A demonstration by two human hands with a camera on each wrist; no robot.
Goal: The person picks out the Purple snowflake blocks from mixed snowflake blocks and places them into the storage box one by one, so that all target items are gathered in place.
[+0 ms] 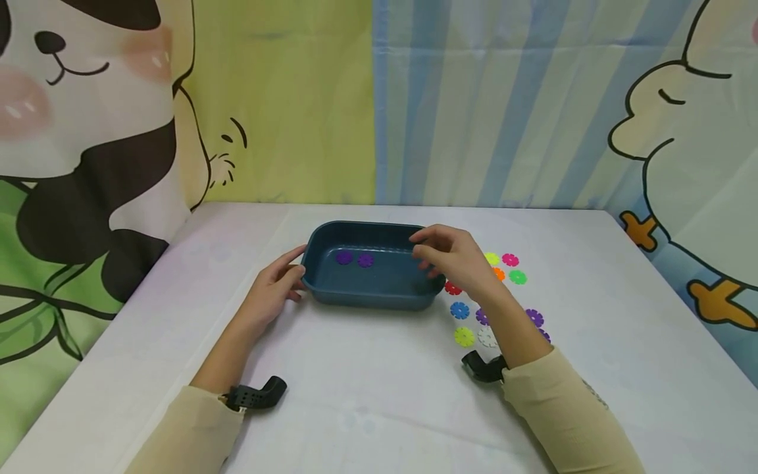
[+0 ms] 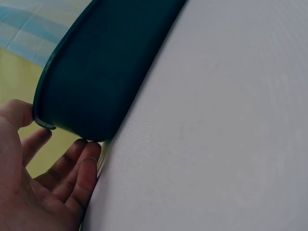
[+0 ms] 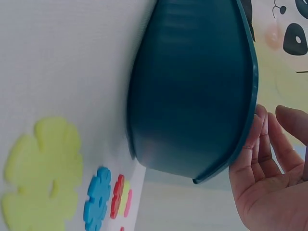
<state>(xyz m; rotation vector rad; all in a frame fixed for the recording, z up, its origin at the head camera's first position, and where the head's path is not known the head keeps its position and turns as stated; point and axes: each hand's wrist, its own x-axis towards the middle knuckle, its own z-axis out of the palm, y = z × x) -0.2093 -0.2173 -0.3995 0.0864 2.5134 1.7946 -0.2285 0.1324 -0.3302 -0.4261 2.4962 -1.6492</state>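
Note:
A dark blue-green plastic basin (image 1: 373,297) stands on the white table. Two purple notched flower discs (image 1: 365,260) lie inside it. My left hand (image 1: 272,289) holds the basin's left end; in the left wrist view its thumb is at the rim and its curled fingers touch the lower wall. My right hand (image 1: 453,257) is above the basin's right end, fingers loosely bent, thumb apart and nothing seen between them. Beside that forearm lie a blue disc (image 1: 459,310), a yellow disc (image 1: 464,337) and a white disc (image 1: 487,337).
More flower discs lie right of the basin, among them a pink one (image 1: 510,260), a green one (image 1: 518,277) and a purple one (image 1: 535,317); the right forearm covers part of the group. A cartoon-printed curtain (image 1: 284,99) hangs behind the table (image 1: 355,408). Each wrist wears a black strap.

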